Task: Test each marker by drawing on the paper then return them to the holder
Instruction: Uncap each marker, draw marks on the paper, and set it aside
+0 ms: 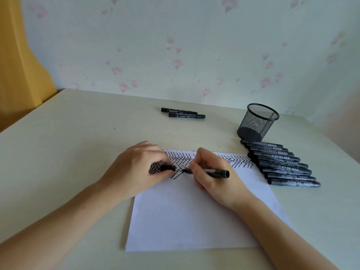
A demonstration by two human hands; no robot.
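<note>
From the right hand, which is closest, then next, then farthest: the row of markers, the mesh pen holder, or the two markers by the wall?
Measured from the right hand:
1. Row of markers, just to its right beside the paper.
2. Mesh pen holder, behind that row.
3. Two markers, far back near the wall.

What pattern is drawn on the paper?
Rows of black zigzag, chevron-like lines along the far edge of the paper, clearest in the head view.
</note>
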